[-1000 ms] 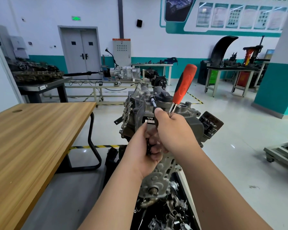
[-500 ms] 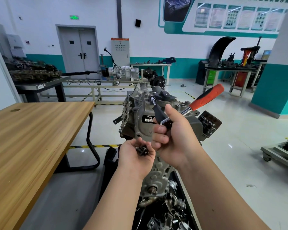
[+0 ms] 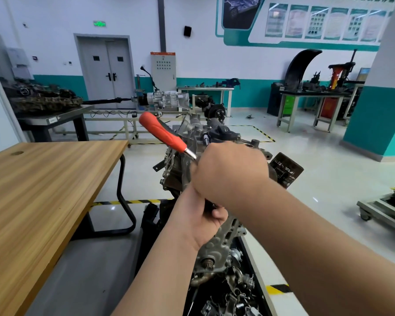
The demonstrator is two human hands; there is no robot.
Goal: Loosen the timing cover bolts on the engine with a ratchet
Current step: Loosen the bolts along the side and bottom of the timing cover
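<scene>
Head view: engine (image 3: 177,174) sits upright on its stand at centre frame, just past the corner of the wooden table (image 3: 43,179), with the timing cover face toward the camera. Right hand (image 3: 228,169) is in front of the upper part of the engine, back of hand to camera, fist wrapped round the head end of the ratchet (image 3: 162,133). The chrome shank runs into the fist and the orange handle sticks out up and to the left, tilted. Socket end and the bolt it sits on are hidden behind the hand, so I can't tell which bolt. Left hand (image 3: 201,215) is tucked directly under the right wrist, touching it and against the cover, fingers curled inward. Something dark shows at the fingertips, but I can't tell if it's gripped or what it is. Black oil cap (image 3: 224,133) is on top of the engine, just above the right hand. Black label plate (image 3: 285,169) hangs off the engine's right side. Tray of loose metal parts (image 3: 233,297) is below the engine. Gearbox on a frame (image 3: 167,99) and grey double door (image 3: 108,69) are well behind.
</scene>
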